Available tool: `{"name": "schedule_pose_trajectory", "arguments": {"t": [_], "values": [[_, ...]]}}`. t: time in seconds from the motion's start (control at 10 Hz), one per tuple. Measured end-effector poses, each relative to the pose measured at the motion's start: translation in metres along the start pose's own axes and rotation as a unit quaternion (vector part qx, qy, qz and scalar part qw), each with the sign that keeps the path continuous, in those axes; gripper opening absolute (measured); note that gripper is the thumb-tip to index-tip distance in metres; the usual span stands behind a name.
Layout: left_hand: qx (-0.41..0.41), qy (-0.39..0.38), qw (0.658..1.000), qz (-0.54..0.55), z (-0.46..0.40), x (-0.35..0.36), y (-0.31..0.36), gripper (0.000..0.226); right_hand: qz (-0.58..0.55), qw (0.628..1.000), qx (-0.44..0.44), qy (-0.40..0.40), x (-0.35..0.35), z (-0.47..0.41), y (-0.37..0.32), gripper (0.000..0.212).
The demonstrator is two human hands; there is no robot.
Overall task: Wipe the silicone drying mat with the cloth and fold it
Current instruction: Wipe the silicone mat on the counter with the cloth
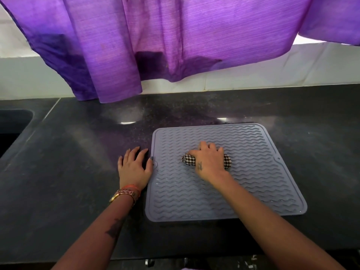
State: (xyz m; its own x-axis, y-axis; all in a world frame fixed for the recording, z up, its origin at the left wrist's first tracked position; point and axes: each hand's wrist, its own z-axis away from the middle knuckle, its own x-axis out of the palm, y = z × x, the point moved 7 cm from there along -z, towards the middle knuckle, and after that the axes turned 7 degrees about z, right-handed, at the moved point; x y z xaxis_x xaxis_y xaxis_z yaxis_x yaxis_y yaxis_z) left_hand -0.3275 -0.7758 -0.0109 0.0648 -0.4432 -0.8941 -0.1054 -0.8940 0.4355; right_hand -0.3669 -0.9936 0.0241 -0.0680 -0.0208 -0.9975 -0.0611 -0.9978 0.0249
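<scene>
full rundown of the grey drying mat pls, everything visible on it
The grey silicone drying mat is a square sheet with rounded corners, a raised rim and rows of wavy ridges; small tabs show at its left and right edges. It lies flat and unfolded on the dark speckled countertop, right of the sink. The right hand presses a bunched black-and-white houndstooth cloth on its middle. The left hand lies flat on the counter, its thumb touching the mat's left edge.

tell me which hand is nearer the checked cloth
Right. The right hand lies on top of the checked cloth mid-mat; the left hand rests on the counter beside the mat's left edge.
</scene>
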Motion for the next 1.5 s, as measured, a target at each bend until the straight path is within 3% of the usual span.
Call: {"name": "schedule_pose_trajectory", "arguments": {"t": [0.2,0.3,0.4,0.6,1.2,1.4,1.5], "values": [[0.001,0.002,1.0,-0.004,0.0,0.002,0.0,0.062,-0.001,0.997,0.077,-0.018,-0.006,0.01,0.032,0.049],[-0.002,0.001,1.0,-0.009,0.0,0.003,0.001,0.062,-0.07,0.995,0.073,0.025,-0.012,0.016,0.022,0.052],[-0.003,-0.002,1.0,-0.01,-0.001,0.004,-0.001,0.062,-0.109,0.993,-0.019,0.032,-0.013,0.015,-0.024,0.056],[0.001,0.005,1.0,-0.009,-0.001,0.004,-0.002,0.06,0.006,0.99,-0.139,0.026,-0.005,0.009,-0.082,0.048],[0.001,0.004,1.0,0.0,-0.001,0.003,-0.002,0.06,-0.025,0.999,-0.043,0.004,0.0,0.023,-0.003,0.049],[-0.001,0.007,1.0,0.002,0.0,0.002,0.0,0.061,-0.012,0.996,0.067,-0.061,-0.005,0.027,0.027,0.047],[-0.004,0.004,1.0,0.0,0.0,0.003,0.0,0.061,-0.052,0.997,0.052,-0.025,-0.018,0.027,0.007,0.048]]}}
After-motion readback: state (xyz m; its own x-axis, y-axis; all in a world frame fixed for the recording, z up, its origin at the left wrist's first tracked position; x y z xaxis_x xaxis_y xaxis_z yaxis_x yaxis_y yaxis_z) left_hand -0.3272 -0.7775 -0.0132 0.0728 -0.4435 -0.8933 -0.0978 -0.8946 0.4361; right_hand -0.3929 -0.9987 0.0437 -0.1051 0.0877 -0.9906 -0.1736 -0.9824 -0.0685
